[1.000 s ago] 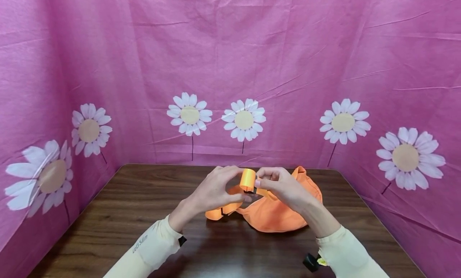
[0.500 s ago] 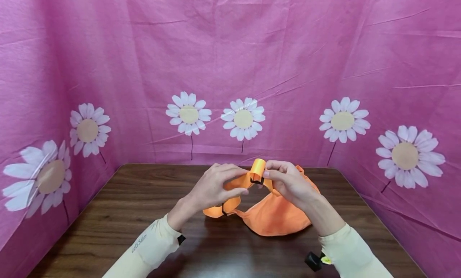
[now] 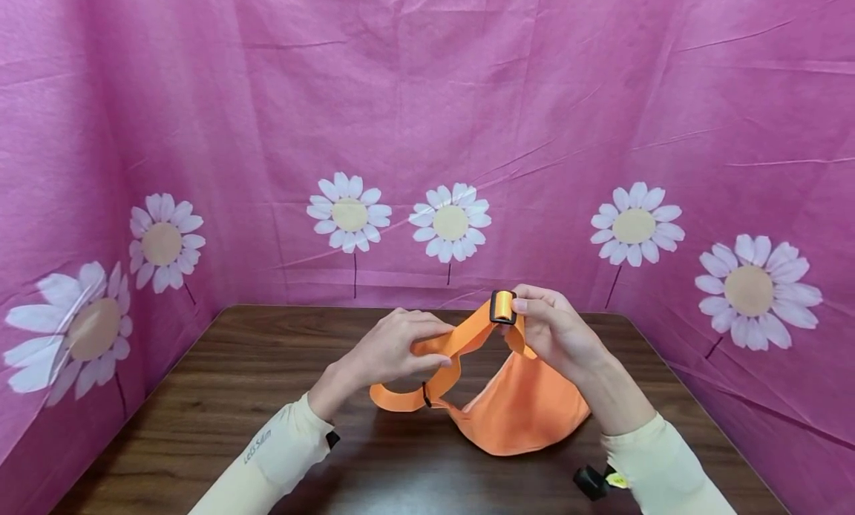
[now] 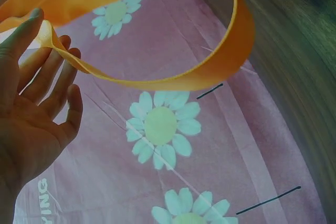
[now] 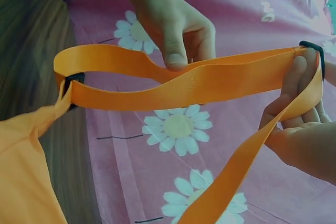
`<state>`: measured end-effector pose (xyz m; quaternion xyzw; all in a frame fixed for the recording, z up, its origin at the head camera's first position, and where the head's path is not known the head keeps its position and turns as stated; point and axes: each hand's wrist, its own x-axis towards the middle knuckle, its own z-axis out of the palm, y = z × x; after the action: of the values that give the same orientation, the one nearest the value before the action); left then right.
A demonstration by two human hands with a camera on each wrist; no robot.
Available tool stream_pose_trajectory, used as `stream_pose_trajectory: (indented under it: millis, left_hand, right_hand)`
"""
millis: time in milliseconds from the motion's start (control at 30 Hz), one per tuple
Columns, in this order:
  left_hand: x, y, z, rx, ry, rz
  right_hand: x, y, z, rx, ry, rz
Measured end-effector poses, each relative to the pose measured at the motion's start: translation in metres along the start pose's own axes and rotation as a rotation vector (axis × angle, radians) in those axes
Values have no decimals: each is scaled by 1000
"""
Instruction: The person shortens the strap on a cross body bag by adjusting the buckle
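An adjustable orange webbing strap (image 3: 469,332) runs from a limp orange cloth piece (image 3: 524,415) on the table. My right hand (image 3: 568,337) pinches the black slide buckle (image 3: 492,307), through which the strap loops, and holds it raised. Left of it, my left hand (image 3: 394,346) has the strap between thumb and fingers; the right wrist view shows that thumb on the webbing's upper edge (image 5: 202,67). A second black buckle (image 3: 426,394) joins the strap to the cloth near the tabletop. In the left wrist view the strap (image 4: 239,51) makes a wide loop beyond the fingers.
The dark wood-grain table (image 3: 280,352) lies under both hands. Pink fabric (image 3: 534,114) with white daisies encloses its back and sides. A black wrist device (image 3: 591,482) hangs by the right sleeve.
My right hand has moved right, carrying the slide buckle away from my left hand. The rolled strap loop on it has drawn down, and the strap between the hands has stretched out.
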<state>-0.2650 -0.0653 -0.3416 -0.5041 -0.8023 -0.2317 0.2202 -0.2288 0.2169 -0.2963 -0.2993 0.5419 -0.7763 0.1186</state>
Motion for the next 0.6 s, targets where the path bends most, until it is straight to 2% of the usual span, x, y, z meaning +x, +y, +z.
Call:
stream_pose_trajectory:
  millis: [200,433,600]
  left_hand:
    - [-2,-2,-3,-21,-1,-34]
    - [1,14,-6,-150,103,-27]
    - [4,26,-6,-227,160,-40]
  right_hand:
    - [1,1,-1,-45,7,-18]
    - [2,12,5,-217,68,3]
    - [3,21,14,-374,58,24]
